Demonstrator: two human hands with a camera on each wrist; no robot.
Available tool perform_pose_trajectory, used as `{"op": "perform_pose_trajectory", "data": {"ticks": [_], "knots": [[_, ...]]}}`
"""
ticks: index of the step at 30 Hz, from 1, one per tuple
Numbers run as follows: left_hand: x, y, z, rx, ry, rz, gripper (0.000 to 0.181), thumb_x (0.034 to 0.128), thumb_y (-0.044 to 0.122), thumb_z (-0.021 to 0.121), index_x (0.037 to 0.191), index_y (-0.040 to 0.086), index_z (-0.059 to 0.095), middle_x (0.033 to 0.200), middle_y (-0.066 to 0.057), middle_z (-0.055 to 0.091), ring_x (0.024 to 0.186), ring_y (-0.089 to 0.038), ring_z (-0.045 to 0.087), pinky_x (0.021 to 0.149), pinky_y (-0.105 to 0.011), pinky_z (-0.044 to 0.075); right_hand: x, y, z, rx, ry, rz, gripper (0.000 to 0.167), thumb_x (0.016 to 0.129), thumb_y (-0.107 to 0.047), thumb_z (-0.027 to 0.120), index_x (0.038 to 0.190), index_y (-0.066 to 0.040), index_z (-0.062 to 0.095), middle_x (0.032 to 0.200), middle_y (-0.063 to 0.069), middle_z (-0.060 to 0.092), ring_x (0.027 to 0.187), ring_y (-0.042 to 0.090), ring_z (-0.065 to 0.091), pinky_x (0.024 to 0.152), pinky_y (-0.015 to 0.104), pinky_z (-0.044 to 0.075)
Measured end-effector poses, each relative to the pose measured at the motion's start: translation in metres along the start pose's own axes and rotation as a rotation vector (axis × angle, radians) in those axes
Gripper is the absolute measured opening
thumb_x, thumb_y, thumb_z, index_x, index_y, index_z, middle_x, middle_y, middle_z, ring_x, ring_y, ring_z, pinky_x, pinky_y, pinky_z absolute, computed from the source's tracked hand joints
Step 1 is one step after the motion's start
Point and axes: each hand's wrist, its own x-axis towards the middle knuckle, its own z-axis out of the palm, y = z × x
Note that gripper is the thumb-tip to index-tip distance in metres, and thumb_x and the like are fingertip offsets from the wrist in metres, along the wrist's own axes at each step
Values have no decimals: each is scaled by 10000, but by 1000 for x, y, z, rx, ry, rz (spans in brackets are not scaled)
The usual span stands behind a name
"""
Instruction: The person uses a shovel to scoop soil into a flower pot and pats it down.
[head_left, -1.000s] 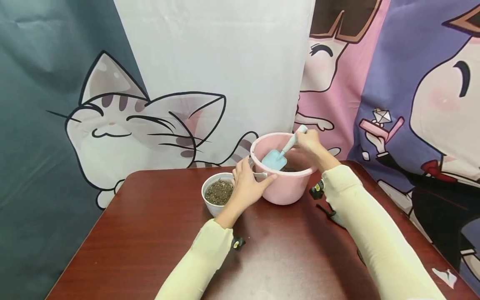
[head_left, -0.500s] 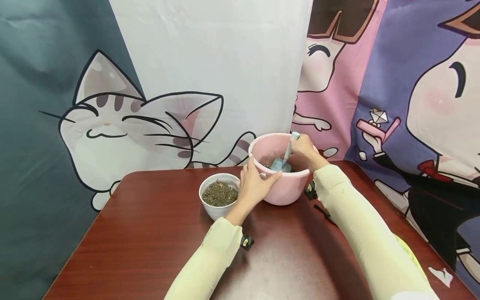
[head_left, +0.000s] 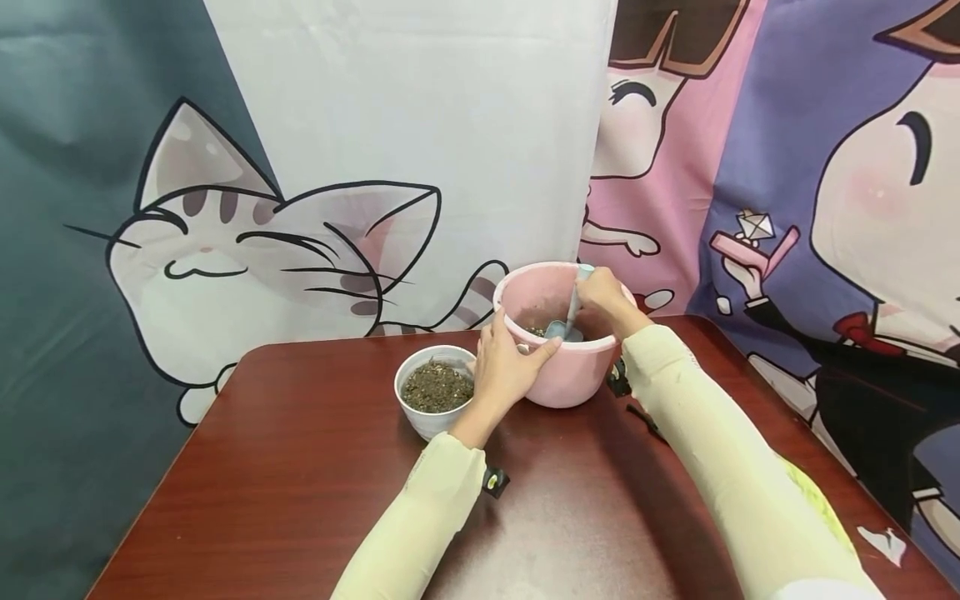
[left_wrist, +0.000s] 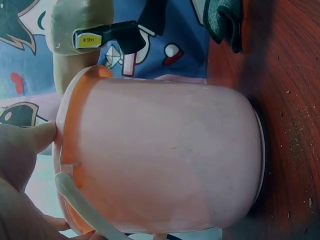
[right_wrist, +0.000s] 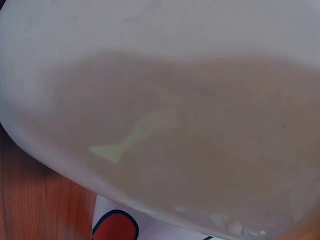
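A pink bucket (head_left: 570,379) stands upright near the back of the table, with dark soil inside. My left hand (head_left: 504,367) holds its near left rim, thumb along the edge; the left wrist view shows the thumb on the rim beside the bucket's pale handle (left_wrist: 85,205). My right hand (head_left: 602,293) grips a light blue hand trowel (head_left: 573,312) by its handle. The blade is down inside the bucket, its lower part hidden by the rim. Left of the bucket sits a white pot (head_left: 422,422) filled with soil (head_left: 437,386). Only the bucket wall (right_wrist: 160,100) fills the right wrist view.
Beneath the right forearm, a dark slender object (head_left: 647,421) and a yellow-green thing (head_left: 817,500) are partly hidden. A white scrap (head_left: 883,546) lies near the right edge. Dark green cloth (left_wrist: 225,22) and crumbs show in the left wrist view. A printed curtain hangs behind.
The trowel has gone down from above the rim into the bucket and turned more upright, the right hand moving with it. The left hand stays at the rim.
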Motion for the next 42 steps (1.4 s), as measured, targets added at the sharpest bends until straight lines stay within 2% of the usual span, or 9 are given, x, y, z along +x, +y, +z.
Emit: {"op": "perform_pose_trajectory", "data": {"ticks": [5, 10, 13, 19, 27, 33, 42], "knots": [[-1, 0, 0, -6, 1, -11, 1009, 777, 623, 748, 1537, 116, 320, 1438, -156, 466, 1331, -333, 449, 991, -707, 288, 1, -1, 0, -58, -1, -14, 253, 958, -110, 413, 802, 48, 535, 898, 244, 570, 816, 323, 524, 829, 451, 483], [-1, 0, 0, 0, -5, -19, 1016, 774, 635, 744, 1539, 122, 317, 1434, -159, 469, 1332, -335, 450, 998, -725, 269, 1, -2, 1, -125, -10, 0, 360, 960, -141, 395, 1036, 167, 565, 1100, 324, 593, 954, 377, 563, 946, 484, 463], [-1, 0, 0, 6, -9, -21, 1019, 774, 641, 741, 1541, 123, 314, 1435, -157, 469, 1334, -330, 448, 1000, -726, 268, 0, -2, 1, -119, -3, 8, 403, 966, -149, 390, 1131, 192, 528, 1135, 329, 577, 994, 398, 554, 974, 486, 443], [-1, 1, 1, 9, -15, -20, 1023, 773, 647, 738, 1542, 125, 312, 1433, -162, 470, 1330, -332, 452, 994, -727, 267, 0, -2, 1, -162, -8, -16, 283, 906, -105, 404, 913, 121, 575, 1052, 320, 612, 930, 385, 575, 926, 487, 474], [0, 0, -1, 29, -7, -18, 1022, 765, 652, 742, 1535, 121, 330, 1435, -148, 485, 1320, -334, 470, 970, -691, 316, 0, -3, -1, -230, -50, -65, 154, 828, -89, 390, 694, -42, 452, 1011, 319, 613, 933, 399, 592, 893, 492, 484], [2, -1, -2, 24, -10, -25, 1027, 759, 650, 749, 1530, 111, 336, 1455, -134, 484, 1320, -330, 477, 970, -674, 327, 0, -4, -1, -209, -73, -45, 132, 805, -83, 412, 673, -85, 421, 928, 243, 579, 855, 342, 543, 867, 472, 485], [2, -1, -1, 3, -19, -22, 1027, 765, 646, 747, 1535, 115, 323, 1460, -115, 508, 1280, -351, 522, 987, -658, 338, 2, -2, -3, -227, -113, -36, 129, 812, -98, 417, 725, -35, 488, 1019, 292, 621, 925, 373, 592, 909, 467, 488]]}}
